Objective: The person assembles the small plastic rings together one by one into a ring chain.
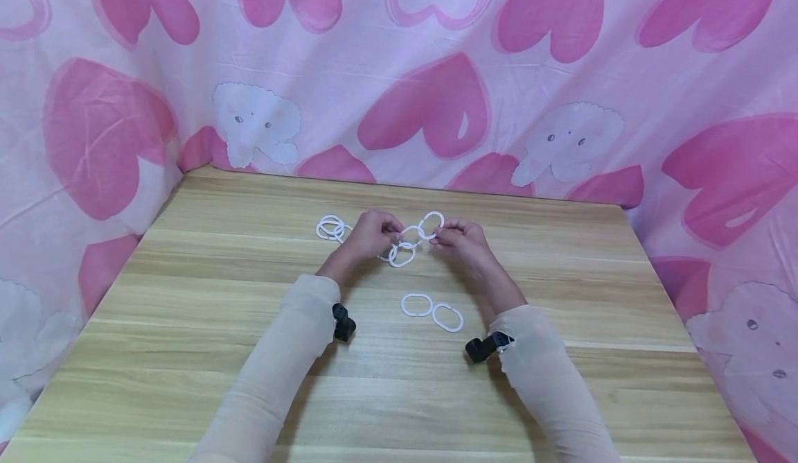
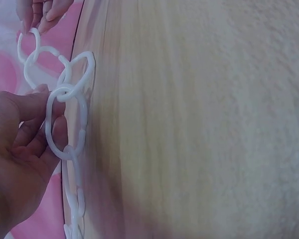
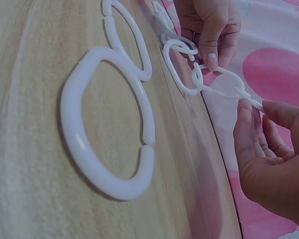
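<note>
A chain of white plastic links (image 1: 402, 256) runs between the two hands and trails left across the table. My left hand (image 1: 374, 233) pinches one link of the chain between thumb and fingers, seen close up in the left wrist view. The end link (image 1: 431, 225) is pinched by my right hand (image 1: 463, 240), held a little above the table. It hooks through the link beside it (image 2: 29, 74). Part of the chain is hidden behind the left hand, and its far end (image 1: 330, 227) lies in a small heap left of that hand.
Two loose white links, one (image 1: 416, 305) and another (image 1: 447, 317), lie end to end on the wooden table (image 1: 399, 407) between the forearms. Each has a small gap in its side. A pink heart-patterned curtain (image 1: 424, 109) hangs along the table's back edge.
</note>
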`<act>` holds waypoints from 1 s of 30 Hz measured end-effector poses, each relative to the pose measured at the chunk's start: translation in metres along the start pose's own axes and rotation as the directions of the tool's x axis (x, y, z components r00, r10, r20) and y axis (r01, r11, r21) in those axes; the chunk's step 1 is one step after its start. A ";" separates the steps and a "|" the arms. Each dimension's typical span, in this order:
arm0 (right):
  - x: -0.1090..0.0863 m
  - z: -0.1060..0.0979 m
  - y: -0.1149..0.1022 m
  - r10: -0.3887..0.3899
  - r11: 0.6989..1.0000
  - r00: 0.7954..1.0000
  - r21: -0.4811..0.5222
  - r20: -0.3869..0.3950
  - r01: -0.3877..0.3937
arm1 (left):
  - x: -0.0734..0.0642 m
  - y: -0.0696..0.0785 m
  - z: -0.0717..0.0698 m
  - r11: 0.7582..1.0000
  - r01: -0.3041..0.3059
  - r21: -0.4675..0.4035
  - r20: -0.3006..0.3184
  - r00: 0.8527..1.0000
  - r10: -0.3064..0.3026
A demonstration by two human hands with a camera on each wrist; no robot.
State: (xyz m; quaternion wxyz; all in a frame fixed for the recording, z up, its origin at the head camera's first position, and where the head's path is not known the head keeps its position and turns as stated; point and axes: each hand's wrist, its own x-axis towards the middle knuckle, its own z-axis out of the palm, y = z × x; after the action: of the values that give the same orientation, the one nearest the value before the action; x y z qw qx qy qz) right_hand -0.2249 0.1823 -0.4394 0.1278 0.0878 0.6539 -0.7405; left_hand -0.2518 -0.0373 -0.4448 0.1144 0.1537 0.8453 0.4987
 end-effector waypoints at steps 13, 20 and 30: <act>-0.005 0.002 -0.002 -0.064 0.998 0.997 -0.007 0.042 0.064 | 0.000 0.007 0.000 0.993 -0.059 0.102 -0.001 0.998 0.059; -0.006 0.004 -0.001 -0.109 0.993 0.992 -0.028 0.067 0.111 | 0.001 0.013 0.007 0.998 -0.066 0.022 -0.084 0.994 0.067; -0.008 0.006 -0.001 -0.129 0.991 0.990 -0.031 0.064 0.131 | 0.003 0.021 0.019 0.993 -0.008 -0.119 -0.171 0.985 -0.012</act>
State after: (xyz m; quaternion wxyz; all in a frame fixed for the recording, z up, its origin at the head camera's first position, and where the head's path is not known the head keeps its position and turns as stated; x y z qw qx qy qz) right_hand -0.2179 0.1772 -0.4350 0.1011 0.0200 0.6668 -0.7381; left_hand -0.2451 -0.0110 -0.4355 0.0506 0.1021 0.8210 0.5595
